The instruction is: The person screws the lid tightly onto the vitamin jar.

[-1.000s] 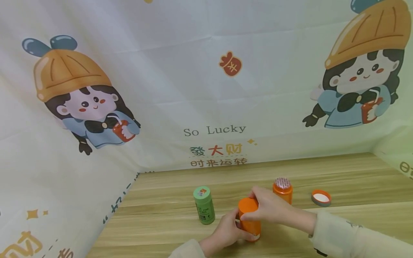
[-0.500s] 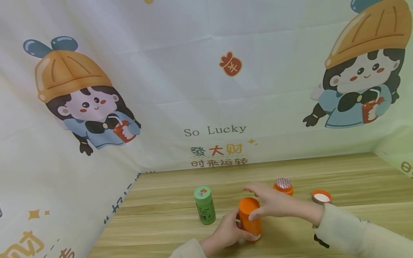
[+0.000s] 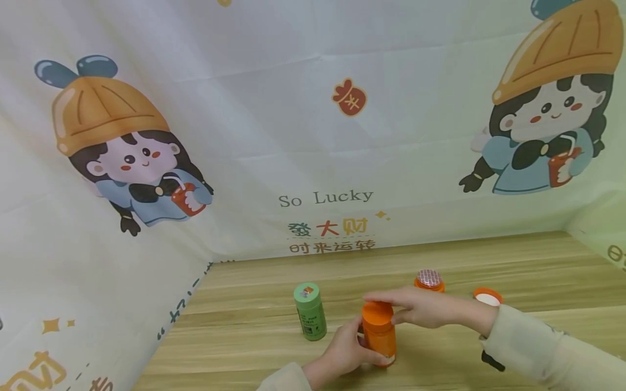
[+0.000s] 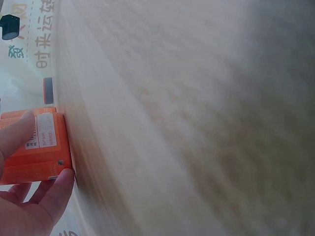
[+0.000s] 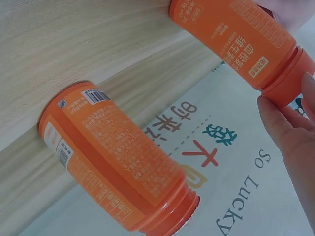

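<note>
An orange vitamin bottle [image 3: 381, 342] with an orange cap [image 3: 378, 314] stands upright near the table's front. My left hand [image 3: 348, 347] grips its lower body from the left, as the left wrist view shows with fingers and thumb around the bottle [image 4: 32, 147]. My right hand [image 3: 423, 307] pinches the cap, fingers along its far side and thumb at its right. In the right wrist view a fingertip [image 5: 269, 109] lies at the lower edge of the cap [image 5: 290, 78]. Behind my right hand stands a second orange bottle [image 3: 429, 278], uncapped, its mouth covered by a patterned foil seal.
A green bottle [image 3: 310, 312] stands upright left of my hands. An orange-rimmed, white-lined lid [image 3: 488, 293] lies upside down at the right, partly hidden by my right sleeve [image 3: 528, 339]. A printed cloth [image 3: 254, 163] hangs along the wood-grain table's [image 3: 244, 304] back edge.
My right hand turns the cap at first, lets go and lifts off, then comes back around it with its thumb farther right. My left hand keeps its grip on the bottle.
</note>
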`<state>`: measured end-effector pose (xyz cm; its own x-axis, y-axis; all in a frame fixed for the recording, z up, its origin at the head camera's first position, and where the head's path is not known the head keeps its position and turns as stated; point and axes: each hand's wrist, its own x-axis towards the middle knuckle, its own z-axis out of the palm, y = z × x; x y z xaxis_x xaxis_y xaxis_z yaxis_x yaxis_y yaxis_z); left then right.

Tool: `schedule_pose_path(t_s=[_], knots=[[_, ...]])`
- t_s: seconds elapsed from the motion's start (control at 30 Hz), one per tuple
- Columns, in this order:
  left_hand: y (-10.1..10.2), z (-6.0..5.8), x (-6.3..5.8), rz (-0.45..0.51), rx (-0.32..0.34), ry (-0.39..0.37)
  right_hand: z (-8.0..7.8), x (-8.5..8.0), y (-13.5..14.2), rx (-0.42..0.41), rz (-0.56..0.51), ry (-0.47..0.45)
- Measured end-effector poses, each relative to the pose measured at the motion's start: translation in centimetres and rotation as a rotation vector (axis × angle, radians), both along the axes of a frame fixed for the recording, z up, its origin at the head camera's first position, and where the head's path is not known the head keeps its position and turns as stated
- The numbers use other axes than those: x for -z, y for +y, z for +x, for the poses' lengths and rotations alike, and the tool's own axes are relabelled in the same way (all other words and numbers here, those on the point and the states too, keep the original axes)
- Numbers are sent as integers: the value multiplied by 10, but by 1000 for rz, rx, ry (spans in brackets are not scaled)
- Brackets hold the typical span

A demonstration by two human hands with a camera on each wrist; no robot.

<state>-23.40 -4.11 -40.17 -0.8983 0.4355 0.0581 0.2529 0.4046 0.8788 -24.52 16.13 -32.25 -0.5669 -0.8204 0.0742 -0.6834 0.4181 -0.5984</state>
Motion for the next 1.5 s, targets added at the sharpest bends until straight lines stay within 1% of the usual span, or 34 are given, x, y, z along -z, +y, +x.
schedule_pose_path(t_s=[0.27, 0.4, 0.53, 0.73, 0.87, 1.0, 1.17, 1.33, 1.5], knots=[[0, 0, 0, 0, 2, -9, -2, 2, 1, 7, -19, 60], [0, 1, 0, 5, 4, -5, -2, 6, -1, 21, -24, 149], [0, 1, -1, 4, 15, -1, 0, 11, -5, 64, -35, 195], [0, 1, -2, -1, 27, -13, 1, 15, -12, 139, -38, 238], [0, 1, -2, -5, 25, -8, 2, 14, -15, 194, -19, 246], [1, 0, -1, -15, 31, 25, 2, 15, -18, 235, -17, 264], [1, 0, -1, -37, 31, 68, 3, 19, -22, 286, -57, 273], [2, 2, 0, -28, 40, 85, 6, 23, -25, 336, -109, 281], [2, 4, 1, -31, 31, 122, 7, 25, -25, 361, -130, 272]])
